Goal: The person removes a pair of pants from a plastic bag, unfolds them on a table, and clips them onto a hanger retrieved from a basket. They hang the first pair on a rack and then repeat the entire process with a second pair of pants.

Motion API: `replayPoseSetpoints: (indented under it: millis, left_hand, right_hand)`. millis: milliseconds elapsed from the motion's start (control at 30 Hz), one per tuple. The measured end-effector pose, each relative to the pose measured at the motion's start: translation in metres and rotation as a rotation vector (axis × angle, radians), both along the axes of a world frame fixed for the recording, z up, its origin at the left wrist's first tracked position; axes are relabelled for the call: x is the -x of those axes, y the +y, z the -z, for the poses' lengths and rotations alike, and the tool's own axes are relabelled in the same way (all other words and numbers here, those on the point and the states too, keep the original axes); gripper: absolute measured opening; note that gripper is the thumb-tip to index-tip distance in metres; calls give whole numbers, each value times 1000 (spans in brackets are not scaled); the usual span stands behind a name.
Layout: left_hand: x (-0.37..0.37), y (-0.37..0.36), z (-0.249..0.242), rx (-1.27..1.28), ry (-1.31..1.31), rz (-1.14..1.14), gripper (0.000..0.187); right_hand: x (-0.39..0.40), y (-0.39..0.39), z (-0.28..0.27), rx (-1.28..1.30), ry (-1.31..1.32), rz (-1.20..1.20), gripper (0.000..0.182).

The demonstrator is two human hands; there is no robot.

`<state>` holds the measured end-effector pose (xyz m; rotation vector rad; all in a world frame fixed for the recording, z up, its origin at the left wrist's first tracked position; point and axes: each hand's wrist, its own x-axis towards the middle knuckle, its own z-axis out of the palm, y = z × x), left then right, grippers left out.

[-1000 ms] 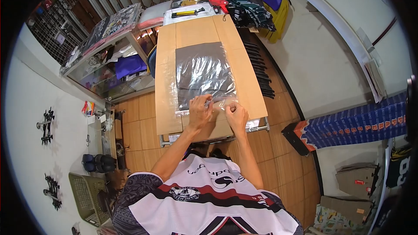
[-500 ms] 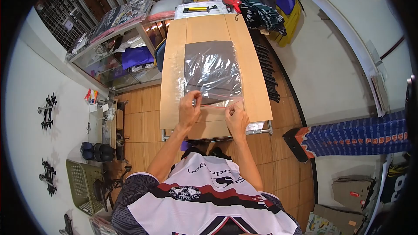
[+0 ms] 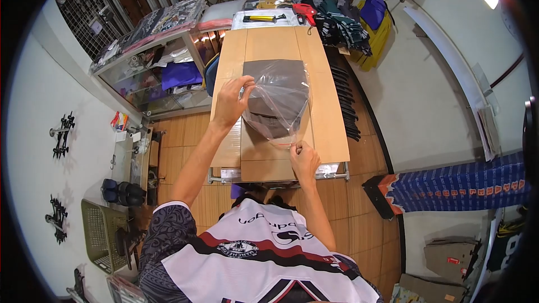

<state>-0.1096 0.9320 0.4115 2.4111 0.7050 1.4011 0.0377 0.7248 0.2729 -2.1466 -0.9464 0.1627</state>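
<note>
Two hands on one bag

Both gripping clear plastic bag (image 3: 281, 101) with dark folded garment inside, over middle of wooden table (image 3: 325, 118). Left hand (image 3: 231, 100) pinching bag's left edge, lifted. Right hand (image 3: 304, 159) pinching bag's near corner, by table's near edge.

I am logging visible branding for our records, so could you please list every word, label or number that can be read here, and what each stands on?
Jersey: white script across the upper back, upside down from this view and too distorted to read for certain.
Jersey: round crest, lettering too small to read.
Blue box: a row of red characters, too blurred to read.
Clear plastic bag: no print visible.
Packets on the shelf: printing too small to read.
</note>
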Motion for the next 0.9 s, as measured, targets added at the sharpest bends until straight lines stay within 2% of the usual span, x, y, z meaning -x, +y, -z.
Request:
replayPoseSetpoints:
  millis: [300, 367, 467, 500, 600, 633, 733, 767, 900]
  left_hand:
    - [2, -29, 1, -57, 75, 220, 25]
    - [2, -24, 6, -5, 65, 174, 24]
    - [-3, -4, 24, 163, 64, 133, 28]
    - [-6, 8, 35, 232, 65, 126, 31]
    - [-15, 47, 69, 159, 209, 78, 40]
    - [-19, 62, 81, 209, 302, 74, 51]
    - [-38, 106, 111, 179, 429, -21, 63]
    - [-45, 123, 119, 271, 518, -65, 77]
    - [-69, 174, 143, 330, 683, -203, 92]
  right_hand:
    - [15, -4, -3, -228, 97, 63, 12]
    - [21, -3, -1, -257, 120, 28, 12]
    - [30, 6, 6, -324, -79, -100, 15]
    - [32, 9, 8, -208, -88, -146, 19]
    - [43, 26, 2, -227, -122, -218, 23]
    - [44, 35, 8, -132, -86, -207, 23]
    - [42, 48, -1, -82, -111, -229, 24]
    - [38, 55, 11, -126, -147, -219, 24]
    - [31, 61, 27, -124, -222, -211, 22]
